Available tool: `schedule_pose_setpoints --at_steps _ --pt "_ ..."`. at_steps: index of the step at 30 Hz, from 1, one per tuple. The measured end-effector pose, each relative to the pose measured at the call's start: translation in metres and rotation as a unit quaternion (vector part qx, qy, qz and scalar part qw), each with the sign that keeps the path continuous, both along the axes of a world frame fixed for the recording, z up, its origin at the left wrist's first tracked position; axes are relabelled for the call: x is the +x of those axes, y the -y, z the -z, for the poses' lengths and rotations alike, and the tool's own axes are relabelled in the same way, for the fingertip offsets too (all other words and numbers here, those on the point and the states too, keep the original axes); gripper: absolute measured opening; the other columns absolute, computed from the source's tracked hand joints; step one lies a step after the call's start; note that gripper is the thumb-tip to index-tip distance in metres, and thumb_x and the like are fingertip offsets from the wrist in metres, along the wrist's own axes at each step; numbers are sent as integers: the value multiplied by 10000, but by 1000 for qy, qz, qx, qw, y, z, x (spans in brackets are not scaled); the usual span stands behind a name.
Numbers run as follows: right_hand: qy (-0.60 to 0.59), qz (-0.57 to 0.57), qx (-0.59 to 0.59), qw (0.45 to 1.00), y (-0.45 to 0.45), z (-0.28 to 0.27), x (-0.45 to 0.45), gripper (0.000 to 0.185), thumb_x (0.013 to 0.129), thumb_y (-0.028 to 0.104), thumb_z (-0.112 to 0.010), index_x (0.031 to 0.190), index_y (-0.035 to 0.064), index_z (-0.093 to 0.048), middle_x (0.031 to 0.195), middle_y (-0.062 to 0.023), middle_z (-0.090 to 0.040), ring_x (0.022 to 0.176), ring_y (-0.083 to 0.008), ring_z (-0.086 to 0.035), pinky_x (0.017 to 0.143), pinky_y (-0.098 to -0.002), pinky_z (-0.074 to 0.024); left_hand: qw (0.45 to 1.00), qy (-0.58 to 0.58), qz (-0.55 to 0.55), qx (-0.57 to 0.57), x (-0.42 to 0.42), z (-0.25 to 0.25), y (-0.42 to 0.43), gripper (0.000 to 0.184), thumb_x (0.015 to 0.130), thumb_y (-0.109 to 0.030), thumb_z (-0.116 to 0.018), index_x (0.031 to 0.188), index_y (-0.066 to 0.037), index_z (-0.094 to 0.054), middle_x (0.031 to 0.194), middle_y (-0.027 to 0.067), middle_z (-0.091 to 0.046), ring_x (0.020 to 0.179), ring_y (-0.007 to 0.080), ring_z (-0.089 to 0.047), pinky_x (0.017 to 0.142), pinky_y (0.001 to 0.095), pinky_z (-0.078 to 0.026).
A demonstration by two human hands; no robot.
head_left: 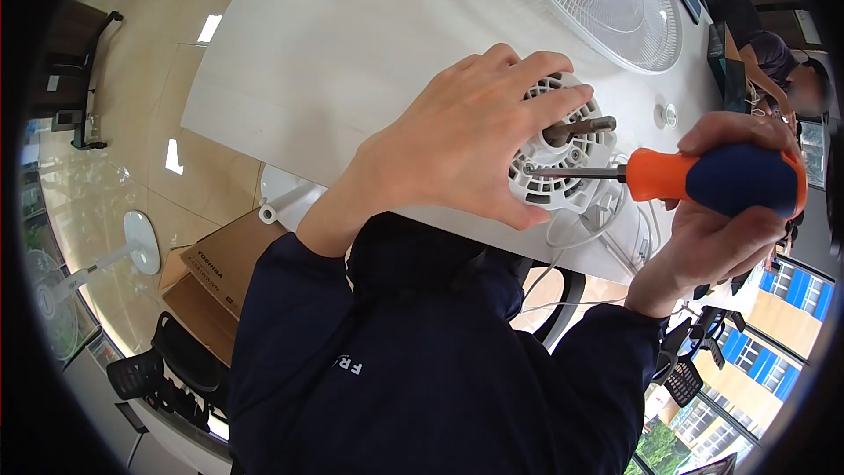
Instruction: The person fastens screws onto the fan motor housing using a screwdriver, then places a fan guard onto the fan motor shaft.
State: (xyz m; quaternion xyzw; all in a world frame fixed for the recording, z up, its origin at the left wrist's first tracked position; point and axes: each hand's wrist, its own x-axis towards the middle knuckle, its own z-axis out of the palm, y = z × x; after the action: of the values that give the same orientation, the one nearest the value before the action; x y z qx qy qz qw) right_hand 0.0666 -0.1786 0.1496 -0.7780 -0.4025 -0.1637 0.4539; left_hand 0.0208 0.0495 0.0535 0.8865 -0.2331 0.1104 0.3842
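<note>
A white fan motor housing (576,155) with slotted vents and a metal shaft (580,129) sits near the table's front edge. My left hand (479,136) is wrapped around its left side, fingers over the top and thumb at the bottom. In my right hand (730,229) is a screwdriver (703,178) with an orange and blue handle, held roughly level. Its steel blade reaches left to a screw spot on the face of the housing, below the shaft. Part of the housing is hidden behind my left hand.
A clear fan grille (615,0) lies at the table's far side, with a small round white part (668,115) nearer. White cables (607,227) run beside the housing. A cardboard box (215,268) stands on the floor at left. Another person (774,66) sits at far right.
</note>
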Motion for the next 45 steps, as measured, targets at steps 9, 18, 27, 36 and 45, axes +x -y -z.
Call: schedule_pose_setpoints --at_steps 9,18,27,36,45 --pt "-48 8 10 999 0 1 -3 724 1042 651 -385 1299 -20 -474 890 -200 -640 708 -172 -602 602 -269 -491 1000 4 0 -1 -2 1 0 998 557 -395 -888 1460 -154 -541 1481 113 -492 1157 329 -552 970 446 -504" --pt "36 -110 -12 993 -12 -10 -9 781 904 713 -571 1246 20 -459 812 -194 -659 635 -199 -627 571 -305 -510 1000 3 7 5 -2 1 -1 996 567 -419 -878 1463 -150 -536 1491 115 -474 1166 338 -541 980 459 -495" --pt "-34 -353 -105 929 -19 -35 -1 845 793 605 -790 1297 33 -426 912 -285 -673 683 -282 -668 568 -362 -526 1000 10 12 -6 0 3 -2 1007 541 -392 -891 1451 -137 -542 1475 127 -482 1156 351 -546 980 453 -497" --pt "37 -361 -185 913 -46 -44 -5 929 712 595 -857 1307 20 -434 904 -272 -688 592 -282 -652 522 -346 -501 1000 9 14 -13 2 1 -1 923 617 -437 -876 1427 -126 -561 1441 109 -499 1110 351 -570 974 452 -502" --pt "105 -150 27 983 -71 -14 1 819 791 604 -830 1191 -59 -564 893 -189 -682 601 -241 -682 542 -312 -538 996 51 4 -67 0 13 0 907 584 -413 -905 1372 -110 -572 1393 103 -501 1144 359 -553 959 486 -508"
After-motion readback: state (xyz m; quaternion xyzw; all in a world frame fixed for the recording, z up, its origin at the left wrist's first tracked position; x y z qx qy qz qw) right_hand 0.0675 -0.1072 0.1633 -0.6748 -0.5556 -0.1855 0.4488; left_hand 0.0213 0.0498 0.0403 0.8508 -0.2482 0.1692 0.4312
